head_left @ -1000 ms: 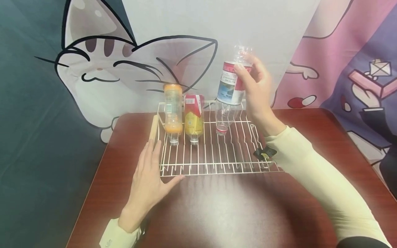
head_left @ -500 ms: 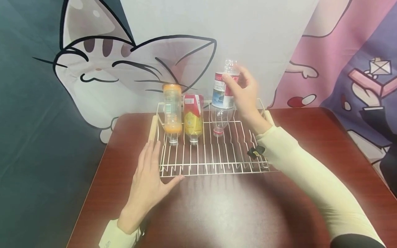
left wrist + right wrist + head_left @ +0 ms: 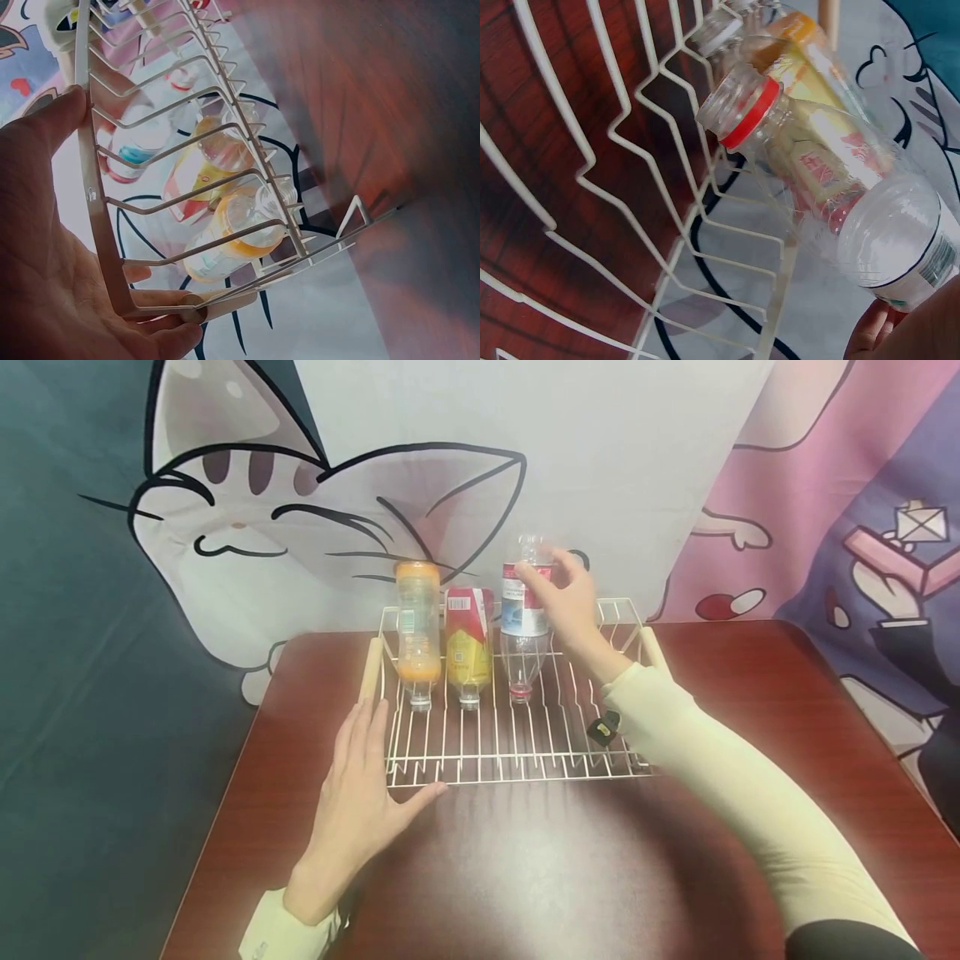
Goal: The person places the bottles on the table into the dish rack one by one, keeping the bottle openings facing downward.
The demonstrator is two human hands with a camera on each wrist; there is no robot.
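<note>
A clear plastic bottle (image 3: 527, 610) with a red, white and blue label hangs neck-down in my right hand (image 3: 566, 602), thumb and fingers around its label. In the right wrist view its open neck, with a red ring (image 3: 751, 114), is by the rack's wires. My left hand (image 3: 358, 789) rests at the near left corner of a white wire rack (image 3: 93, 187), thumb on its front bar, fingers straight along the wooden handle (image 3: 371, 670). An orange-tinted bottle (image 3: 418, 622) and a red-and-yellow labelled bottle (image 3: 468, 639) stand neck-down in the rack, left of the held bottle.
The rack sits on a reddish-brown table (image 3: 510, 877) near its back edge. A second wooden handle (image 3: 654, 650) is on the rack's right side. Behind hangs a cloth (image 3: 637, 452) printed with cartoon figures.
My right hand has lowered the clear bottle and moved it left, beside the red-and-yellow labelled one. The left hand and the rack have stayed put.
</note>
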